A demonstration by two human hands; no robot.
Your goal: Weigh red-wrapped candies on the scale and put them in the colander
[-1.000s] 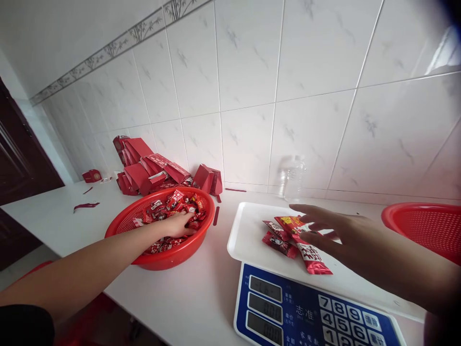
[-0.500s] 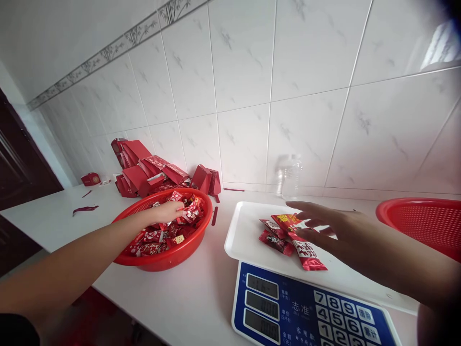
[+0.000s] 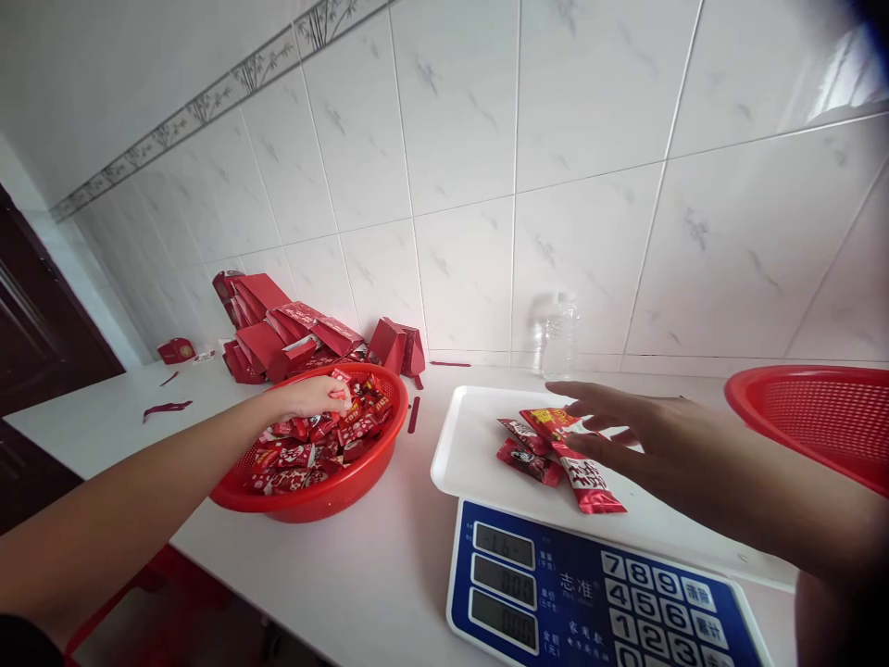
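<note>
My left hand [image 3: 314,396] is over the red basket [image 3: 326,500], its fingers closed on a red candy packet [image 3: 340,393]. Many small red packets [image 3: 292,456] fill that basket. Above the white scale tray [image 3: 451,454] my right hand [image 3: 611,428] hovers with its fingers spread, holding nothing. Under and beside its fingertips lie a long red and yellow packet [image 3: 590,482] and two smaller dark red packets [image 3: 529,463]. The blue scale panel [image 3: 569,584], with displays and keys, sits in front of the tray.
Folded red boxes [image 3: 278,324] are piled against the tiled wall behind the basket. A clear bottle [image 3: 559,338] stands behind the tray. Another red basket [image 3: 820,417] is at the right. Red strips [image 3: 167,408] lie on the table at the left.
My left hand has lifted slightly and moved left over the basket, and a red packet now shows in its fingers. My right hand keeps nearly the same pose above the tray.
</note>
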